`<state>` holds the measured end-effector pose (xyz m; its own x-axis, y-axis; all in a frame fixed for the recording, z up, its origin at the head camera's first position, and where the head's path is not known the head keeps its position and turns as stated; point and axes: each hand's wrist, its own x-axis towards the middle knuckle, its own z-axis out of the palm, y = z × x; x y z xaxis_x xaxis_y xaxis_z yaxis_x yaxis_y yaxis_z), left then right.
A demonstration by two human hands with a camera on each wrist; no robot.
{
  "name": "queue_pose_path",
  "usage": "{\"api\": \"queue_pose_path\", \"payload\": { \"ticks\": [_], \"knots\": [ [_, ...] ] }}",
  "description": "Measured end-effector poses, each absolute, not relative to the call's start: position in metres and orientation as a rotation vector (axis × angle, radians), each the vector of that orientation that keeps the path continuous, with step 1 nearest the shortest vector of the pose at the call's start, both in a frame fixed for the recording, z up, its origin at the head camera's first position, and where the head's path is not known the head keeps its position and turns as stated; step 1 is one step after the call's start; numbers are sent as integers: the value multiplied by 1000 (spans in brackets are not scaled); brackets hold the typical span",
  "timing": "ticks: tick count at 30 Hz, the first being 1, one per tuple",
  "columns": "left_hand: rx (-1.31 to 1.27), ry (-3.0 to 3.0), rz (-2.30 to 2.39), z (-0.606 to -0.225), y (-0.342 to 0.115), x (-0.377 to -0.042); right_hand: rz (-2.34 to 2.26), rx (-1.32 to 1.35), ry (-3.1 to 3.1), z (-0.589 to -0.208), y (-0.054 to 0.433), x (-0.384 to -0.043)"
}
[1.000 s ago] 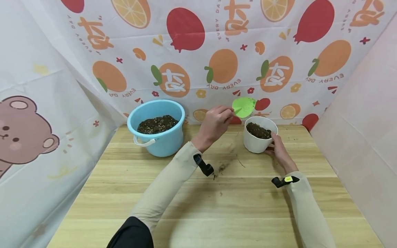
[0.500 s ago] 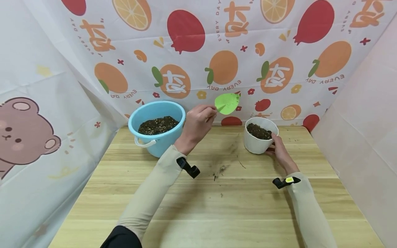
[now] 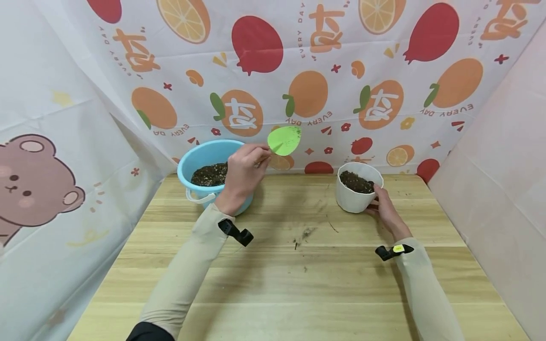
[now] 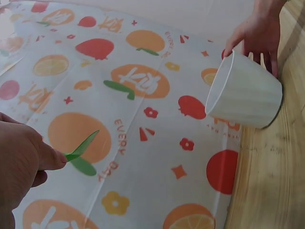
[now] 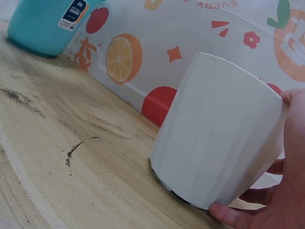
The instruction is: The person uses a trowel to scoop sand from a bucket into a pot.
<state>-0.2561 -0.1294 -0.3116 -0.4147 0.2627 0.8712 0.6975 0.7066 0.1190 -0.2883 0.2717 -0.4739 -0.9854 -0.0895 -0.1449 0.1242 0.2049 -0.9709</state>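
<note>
Left hand (image 3: 243,173) and right hand (image 3: 387,213) work well apart; the left pinches a bright green, leaf-shaped scoop (image 3: 284,140), its handle mostly hidden from me by the curled fingers; the right grips a white, faceted round pot (image 3: 351,201), thumb at the rim and fingers low on the outer wall.

I judge the step in hand to be a swing of the scoop between the pot and the pale blue, round bucket (image 3: 243,205); I would keep the blade level, since dark crumbs cling near its tip and could drop on the way; I would clear the bucket's rim with the knuckles, and steady the pot without squeezing its wall, which I suspect is thin.

A second ago the scoop was at the pot's rim; now it is in the air just right of the bucket, with the left hand covering part of that bucket; the pot and right hand have hardly moved.

Further out, I see dark soil in both vessels, a dirt smudge (image 3: 307,233) on the pale wooden table (image 3: 362,279), and a white fruit-printed cloth (image 3: 294,57) behind.
</note>
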Motion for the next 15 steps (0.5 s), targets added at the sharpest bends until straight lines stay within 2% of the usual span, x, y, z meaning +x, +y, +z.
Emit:
{"api": "queue_pose_path", "payload": {
  "ticks": [15],
  "knots": [
    [-618, -2016, -655, -310, -174, -248, -1879, 19, 2306, -475, 272, -288]
  ]
}}
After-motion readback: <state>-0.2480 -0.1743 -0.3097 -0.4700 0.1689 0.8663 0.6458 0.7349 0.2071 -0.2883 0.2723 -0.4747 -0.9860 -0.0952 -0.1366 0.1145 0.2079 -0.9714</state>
